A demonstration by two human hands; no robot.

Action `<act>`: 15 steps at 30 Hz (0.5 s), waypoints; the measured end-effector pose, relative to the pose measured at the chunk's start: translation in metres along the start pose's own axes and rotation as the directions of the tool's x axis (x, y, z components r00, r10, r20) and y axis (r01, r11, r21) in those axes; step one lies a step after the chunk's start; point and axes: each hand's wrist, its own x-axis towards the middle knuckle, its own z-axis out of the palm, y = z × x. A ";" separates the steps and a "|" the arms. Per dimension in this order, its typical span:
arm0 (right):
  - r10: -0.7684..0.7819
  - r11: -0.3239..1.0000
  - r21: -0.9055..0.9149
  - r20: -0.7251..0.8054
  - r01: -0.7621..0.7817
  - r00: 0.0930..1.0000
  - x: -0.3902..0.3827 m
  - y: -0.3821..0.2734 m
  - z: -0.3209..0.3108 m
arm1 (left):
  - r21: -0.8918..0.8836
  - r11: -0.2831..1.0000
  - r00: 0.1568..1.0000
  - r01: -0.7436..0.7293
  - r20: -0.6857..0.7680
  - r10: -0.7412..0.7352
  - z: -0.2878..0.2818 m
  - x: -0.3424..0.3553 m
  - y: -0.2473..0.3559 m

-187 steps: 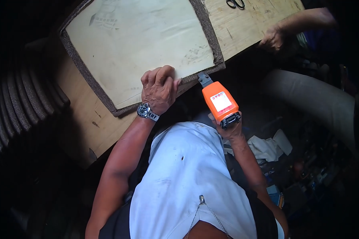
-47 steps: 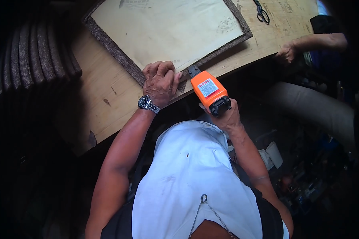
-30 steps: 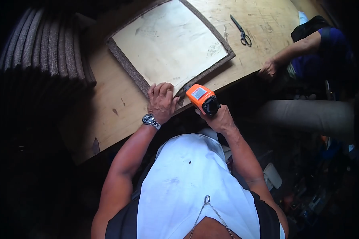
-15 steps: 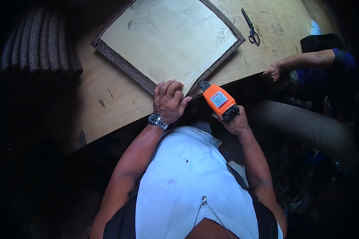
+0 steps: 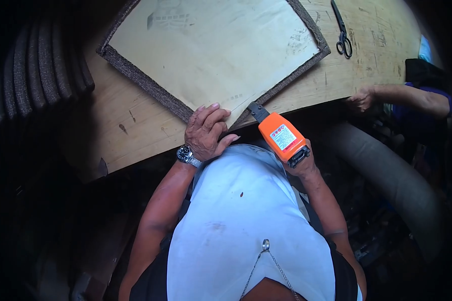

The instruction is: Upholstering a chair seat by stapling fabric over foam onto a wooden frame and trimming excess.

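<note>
A square panel with a pale backing and brown woven fabric folded round its border lies turned cornerwise on the plywood table. My left hand rests on its near corner, fingers bent and apart, thumb out to the right, a steel watch on the wrist. My right hand grips an orange and black staple gun, whose black nose touches or hovers just at the fabric border right of that corner; contact is unclear.
Black scissors lie at the upper right. A stack of brown padded panels stands at the left. Another person's arm reaches to the table edge at the right. A large grey roll is below that edge.
The panel has turned cornerwise since the earliest frame. In the last second my left thumb has spread from the border and the staple gun's nose has shifted rightward, away from my fingers.
</note>
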 end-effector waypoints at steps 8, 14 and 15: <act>-0.021 0.999 0.046 -0.001 0.021 1.000 0.001 0.004 -0.006 | 0.018 0.999 0.998 -0.036 -0.051 0.037 0.008 -0.006 -0.006; -0.031 0.999 0.009 -0.035 0.031 0.999 0.000 0.003 -0.002 | 0.068 0.997 0.993 0.033 -0.117 -0.025 0.007 -0.015 0.003; -0.054 0.998 0.026 -0.039 0.055 0.998 -0.001 0.004 -0.002 | 0.068 0.997 0.990 0.021 -0.137 -0.011 0.006 -0.016 0.004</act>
